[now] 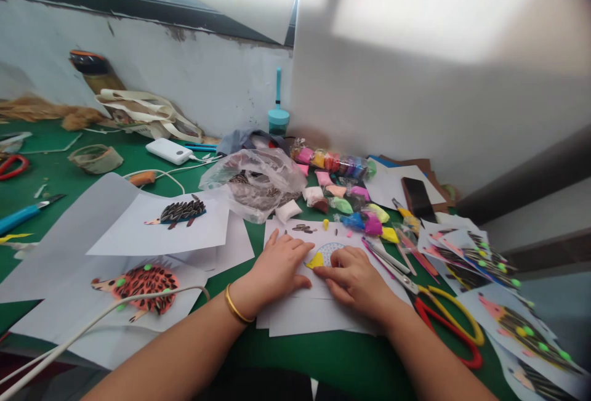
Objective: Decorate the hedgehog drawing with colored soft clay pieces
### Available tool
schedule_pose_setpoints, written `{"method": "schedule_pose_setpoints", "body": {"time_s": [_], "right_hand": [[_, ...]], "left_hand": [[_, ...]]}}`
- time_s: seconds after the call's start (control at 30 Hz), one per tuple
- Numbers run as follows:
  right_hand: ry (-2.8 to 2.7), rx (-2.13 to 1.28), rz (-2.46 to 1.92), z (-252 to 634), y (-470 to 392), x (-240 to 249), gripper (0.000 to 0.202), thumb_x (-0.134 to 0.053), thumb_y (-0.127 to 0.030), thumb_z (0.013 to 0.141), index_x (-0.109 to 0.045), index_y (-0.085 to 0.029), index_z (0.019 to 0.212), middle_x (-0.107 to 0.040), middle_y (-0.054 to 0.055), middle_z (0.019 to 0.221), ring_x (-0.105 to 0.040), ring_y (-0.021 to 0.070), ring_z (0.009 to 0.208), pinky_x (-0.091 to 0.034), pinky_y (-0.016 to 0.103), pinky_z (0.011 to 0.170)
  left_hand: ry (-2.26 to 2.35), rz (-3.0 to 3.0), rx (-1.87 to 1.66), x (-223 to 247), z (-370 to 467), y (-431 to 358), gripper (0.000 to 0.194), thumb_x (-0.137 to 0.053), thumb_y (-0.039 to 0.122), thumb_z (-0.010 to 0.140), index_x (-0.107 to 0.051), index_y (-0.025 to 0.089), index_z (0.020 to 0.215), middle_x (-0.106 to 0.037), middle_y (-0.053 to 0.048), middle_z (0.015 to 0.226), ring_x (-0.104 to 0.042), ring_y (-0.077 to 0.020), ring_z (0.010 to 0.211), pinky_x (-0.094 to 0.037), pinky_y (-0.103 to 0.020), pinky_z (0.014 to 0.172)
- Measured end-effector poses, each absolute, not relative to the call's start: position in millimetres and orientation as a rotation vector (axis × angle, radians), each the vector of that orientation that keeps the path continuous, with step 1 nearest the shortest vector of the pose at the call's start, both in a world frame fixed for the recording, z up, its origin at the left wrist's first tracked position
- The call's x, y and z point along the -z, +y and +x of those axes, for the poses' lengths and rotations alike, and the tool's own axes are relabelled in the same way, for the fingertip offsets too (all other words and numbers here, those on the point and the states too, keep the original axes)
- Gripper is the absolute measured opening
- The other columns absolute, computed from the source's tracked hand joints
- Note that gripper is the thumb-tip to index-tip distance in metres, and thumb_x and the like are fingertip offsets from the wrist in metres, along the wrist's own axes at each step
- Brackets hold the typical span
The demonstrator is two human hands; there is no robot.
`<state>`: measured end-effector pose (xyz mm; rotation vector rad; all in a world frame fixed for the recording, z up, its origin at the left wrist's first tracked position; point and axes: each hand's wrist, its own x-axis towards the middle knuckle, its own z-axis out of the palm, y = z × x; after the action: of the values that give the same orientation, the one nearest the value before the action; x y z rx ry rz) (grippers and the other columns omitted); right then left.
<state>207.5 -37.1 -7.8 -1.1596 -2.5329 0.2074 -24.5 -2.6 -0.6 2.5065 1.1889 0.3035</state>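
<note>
My left hand lies on a white sheet of paper with its fingers stretched out, holding the sheet down. My right hand rests on the same sheet, its index finger stretched against a flat yellow piece of modelling clay; its other fingers are bent but hold nothing that I can see. Behind the yellow clay a pale-blue dotted rounded shape shows, partly covered by my right hand. Several sunflower seeds and a small yellow clay lump lie near the sheet's far edge.
Scissors and tweezers lie to the right, beside finished hedgehog pictures. Clay packets and a plastic bag of seeds stand behind. Leftward are more hedgehog pictures, a white cable and a utility knife.
</note>
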Motion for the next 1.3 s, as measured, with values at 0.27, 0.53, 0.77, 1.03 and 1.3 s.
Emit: {"method": "schedule_pose_setpoints", "body": {"time_s": [0.27, 0.53, 0.77, 1.03, 1.3], "right_hand": [[-2.555, -0.248, -1.142, 205, -38, 8, 0.033, -0.062, -0.021, 0.086, -0.071, -0.032, 0.116, -0.057, 0.005, 0.094, -0.05, 0.0206, 0.09, -0.036, 0.039, 0.083], [-2.469, -0.266, -1.142, 207, -35, 12, 0.033, -0.058, -0.02, 0.088, -0.07, -0.03, 0.117, -0.056, 0.005, 0.092, -0.05, 0.0198, 0.088, -0.036, 0.037, 0.081], [-2.544, -0.274, -1.13, 215, -34, 6, 0.031, -0.06, -0.021, 0.088, -0.072, -0.033, 0.113, -0.057, 0.004, 0.092, -0.05, 0.0192, 0.088, -0.037, 0.037, 0.082], [-2.528, -0.256, -1.146, 217, -32, 8, 0.032, -0.061, -0.022, 0.088, -0.071, -0.034, 0.116, -0.057, 0.004, 0.092, -0.05, 0.0193, 0.088, -0.037, 0.037, 0.082], [-2.555, -0.242, -1.132, 219, -32, 3, 0.032, -0.061, -0.023, 0.088, -0.072, -0.034, 0.115, -0.058, 0.004, 0.093, -0.051, 0.019, 0.088, -0.037, 0.037, 0.082]], "left_hand": [[1.184, 2.51, -0.313, 2, -25, -2, 0.074, -0.082, 0.044, 0.072, -0.051, 0.025, 0.136, -0.064, -0.007, 0.128, -0.052, -0.0311, 0.123, -0.018, -0.062, 0.116], [1.182, 2.506, -0.308, 1, -24, -2, 0.073, -0.082, 0.045, 0.073, -0.051, 0.025, 0.136, -0.064, -0.008, 0.127, -0.052, -0.0318, 0.123, -0.018, -0.062, 0.115], [1.181, 2.507, -0.308, 1, -25, -2, 0.073, -0.081, 0.045, 0.073, -0.051, 0.025, 0.136, -0.064, -0.008, 0.127, -0.052, -0.0317, 0.123, -0.018, -0.062, 0.115], [1.181, 2.502, -0.311, 2, -25, -2, 0.073, -0.082, 0.044, 0.072, -0.051, 0.025, 0.136, -0.064, -0.008, 0.128, -0.052, -0.0315, 0.123, -0.018, -0.062, 0.116], [1.183, 2.499, -0.302, 1, -25, -2, 0.07, -0.079, 0.045, 0.075, -0.051, 0.026, 0.136, -0.064, -0.008, 0.127, -0.052, -0.0312, 0.123, -0.017, -0.061, 0.116]]}}
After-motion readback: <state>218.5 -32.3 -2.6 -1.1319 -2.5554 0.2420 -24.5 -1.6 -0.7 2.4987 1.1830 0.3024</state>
